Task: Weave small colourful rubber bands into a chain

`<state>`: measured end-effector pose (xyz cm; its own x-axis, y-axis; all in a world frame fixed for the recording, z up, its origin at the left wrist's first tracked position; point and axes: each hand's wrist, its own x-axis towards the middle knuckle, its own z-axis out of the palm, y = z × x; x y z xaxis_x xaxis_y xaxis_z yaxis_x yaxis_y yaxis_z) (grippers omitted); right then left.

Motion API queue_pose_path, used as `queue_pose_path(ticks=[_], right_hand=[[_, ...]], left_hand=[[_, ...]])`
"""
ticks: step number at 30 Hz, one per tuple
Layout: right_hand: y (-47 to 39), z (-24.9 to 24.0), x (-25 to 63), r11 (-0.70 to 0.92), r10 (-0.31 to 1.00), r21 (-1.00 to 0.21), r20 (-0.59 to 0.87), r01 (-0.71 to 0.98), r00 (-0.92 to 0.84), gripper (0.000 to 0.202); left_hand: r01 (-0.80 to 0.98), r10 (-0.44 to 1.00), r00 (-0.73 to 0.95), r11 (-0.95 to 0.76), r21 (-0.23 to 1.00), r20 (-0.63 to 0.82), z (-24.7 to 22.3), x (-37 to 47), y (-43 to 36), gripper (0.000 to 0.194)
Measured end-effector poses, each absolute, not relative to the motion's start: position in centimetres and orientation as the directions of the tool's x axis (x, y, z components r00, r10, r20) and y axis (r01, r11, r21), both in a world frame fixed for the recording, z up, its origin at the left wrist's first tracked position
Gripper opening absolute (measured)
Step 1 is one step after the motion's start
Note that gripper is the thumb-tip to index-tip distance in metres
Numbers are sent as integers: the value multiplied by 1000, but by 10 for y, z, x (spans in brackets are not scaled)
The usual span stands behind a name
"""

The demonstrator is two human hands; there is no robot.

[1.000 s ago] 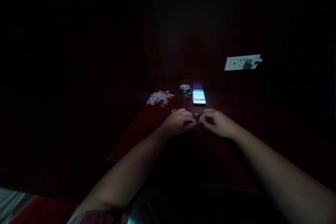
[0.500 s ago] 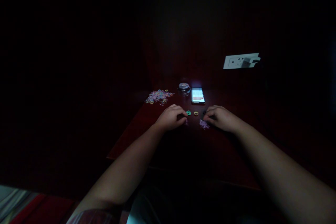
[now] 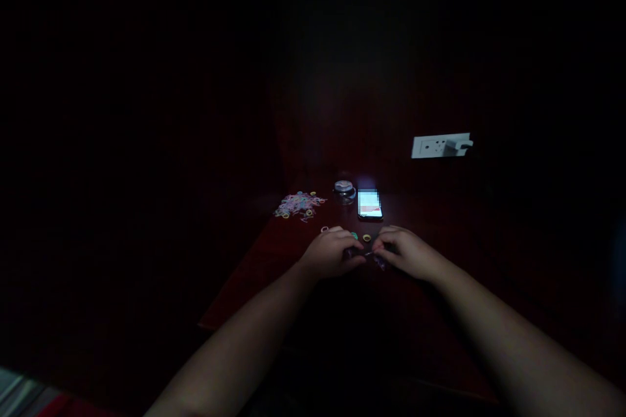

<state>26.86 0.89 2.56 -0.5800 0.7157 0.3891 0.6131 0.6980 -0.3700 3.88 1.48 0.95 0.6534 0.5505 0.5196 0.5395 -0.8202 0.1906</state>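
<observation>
The phone [image 3: 370, 204] lies lit on the dark red table [image 3: 254, 273], its screen partly pixelated, and everything else can be placed from it. On the person's side of the phone, a little to its right, the right hand [image 3: 408, 254] has thumb and fingers brought together, seemingly on a small pale piece [image 3: 368, 253] that pokes out toward the left. The left hand [image 3: 328, 253], nearer the person than the phone and to its left, is parted — thumb and fingertips stand apart close to that piece, with a gap between them. A small purple pile [image 3: 379, 263] lies nearer the person than the phone, just by the right thumb

Between the phone and the fingers sit a yellow ring [image 3: 366, 238] and a green ring [image 3: 354, 235], the latter partly hidden by the left hand; a pale ring [image 3: 325, 230] shows farther left of the phone, past the knuckles. A lidded clear jar [image 3: 344, 191] stands just left of the phone, and well left of it spreads a heap of coloured bands [image 3: 298, 204]. Beyond the phone, to its right, a white socket plate [image 3: 428, 147] carries a plug [image 3: 460, 144] — deep shadow hides the rest
</observation>
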Motion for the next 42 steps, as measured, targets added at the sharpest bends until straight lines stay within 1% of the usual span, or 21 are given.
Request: queue_pose_path(ticks=[2,6,9,16,27,30,33,34,36,42], right_hand=[[5,27,264,695,719,-389,386,605,-577,12],[2,27,260,699,715,-412,397,584,-576,11],[2,26,260,702,712,-416,404,578,-574,11],[4,24,261,697,717,-425,411,578,-563,12],[0,25,260,689,725,-442,433,575,-535,13],[-3,26,259,700,714,-441,452,562,-535,3],[-4,25,258,706,707,-436,472,558,-526,14],[-3,24,257,708,706,-437,476,555,-525,12],[-2,23,256,714,699,-435,486,549,-525,3],[-2,23,256,712,700,-423,494,561,-516,7]], left_hand=[[533,542,660,-826,185,520,10,42,12,25],[529,537,666,-829,180,517,8,45,13,17],[534,537,649,-826,180,539,6,45,15,15],[532,535,625,-825,191,568,7,43,15,16],[554,541,634,-816,163,552,9,42,14,17],[561,544,626,-812,162,559,8,43,14,17],[553,536,619,-816,166,574,7,45,14,18],[548,532,621,-820,166,575,7,45,14,18],[537,525,627,-827,170,575,7,46,14,17],[538,538,612,-820,194,579,9,47,12,17]])
